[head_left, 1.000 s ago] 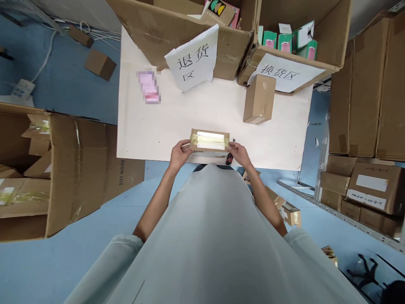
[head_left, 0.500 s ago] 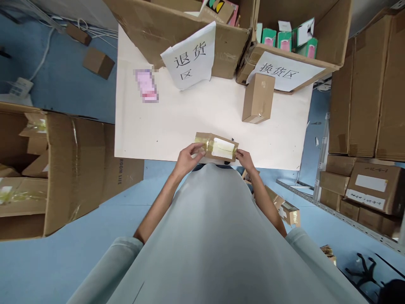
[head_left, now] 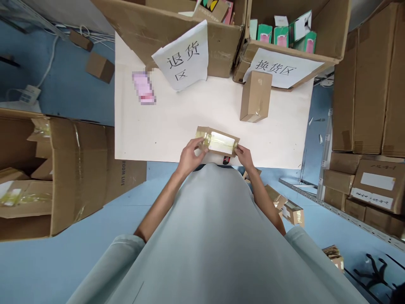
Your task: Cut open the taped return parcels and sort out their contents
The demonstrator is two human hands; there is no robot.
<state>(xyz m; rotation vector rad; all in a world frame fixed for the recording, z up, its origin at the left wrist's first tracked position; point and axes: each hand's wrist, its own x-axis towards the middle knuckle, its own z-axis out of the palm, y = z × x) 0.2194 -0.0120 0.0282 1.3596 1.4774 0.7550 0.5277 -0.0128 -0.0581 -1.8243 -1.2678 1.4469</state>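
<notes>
At the counter's (head_left: 158, 126) near edge, both hands are gripping the taped parcel (head_left: 217, 142), left hand (head_left: 190, 155) and right hand (head_left: 243, 154) fingers clenched on its ends; holding it level seems wise.

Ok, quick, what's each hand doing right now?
Left hand: closed on the left end of the taped cardboard parcel.
Right hand: gripping the parcel's right end.
</notes>
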